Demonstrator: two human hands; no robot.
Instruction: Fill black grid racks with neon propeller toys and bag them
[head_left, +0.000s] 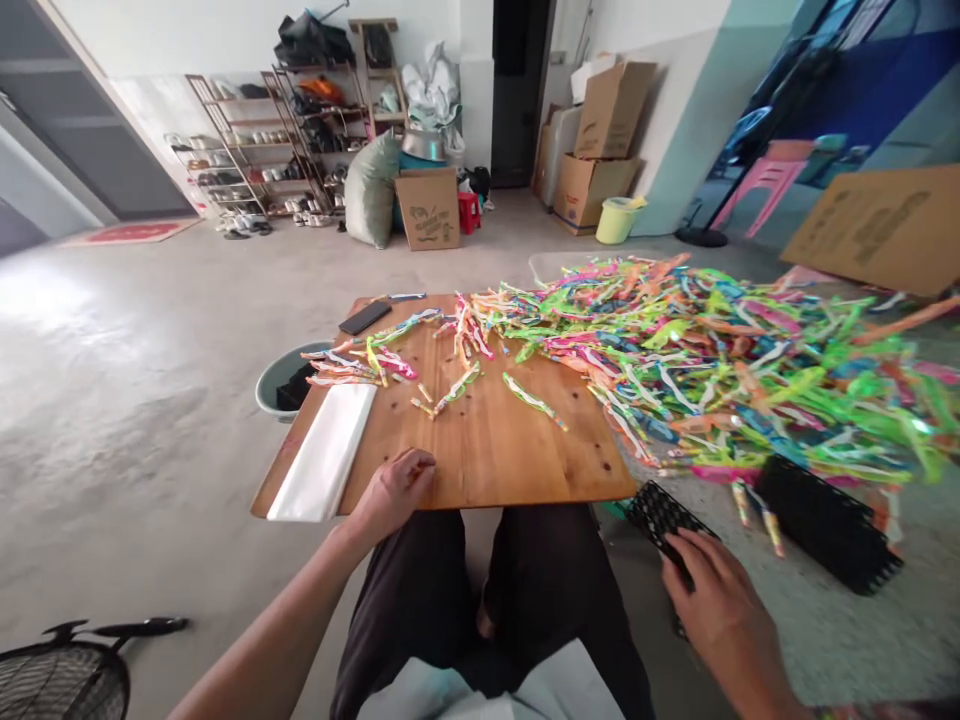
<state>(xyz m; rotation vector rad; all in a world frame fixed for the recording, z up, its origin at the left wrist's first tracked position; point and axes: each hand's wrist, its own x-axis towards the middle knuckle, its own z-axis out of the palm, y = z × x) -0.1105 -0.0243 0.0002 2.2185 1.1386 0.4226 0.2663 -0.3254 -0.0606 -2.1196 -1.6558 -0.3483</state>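
My left hand (397, 485) rests near the front edge of the wooden table (480, 470), its fingers curled in and nothing visible in them. To the right, below table height, my right hand (720, 590) grips a black perforated plastic rack (671, 520), its fingers over the near end. A second black rack (825, 525) lies farther right. On the table are slim, brightly coloured pieces with patterned ends, one alone (534, 402) at the middle and a small cluster (360, 365) at the left. Beside my left hand is a folded white plastic sheet (322, 455).
A large heap of the coloured pieces (735, 360) spreads along the right. A dark phone-like slab (365, 317) lies at the table's far left corner. A basin (274, 385) stands left of the table, and a fan (60, 680) at lower left. Boxes (427, 210) stand behind.
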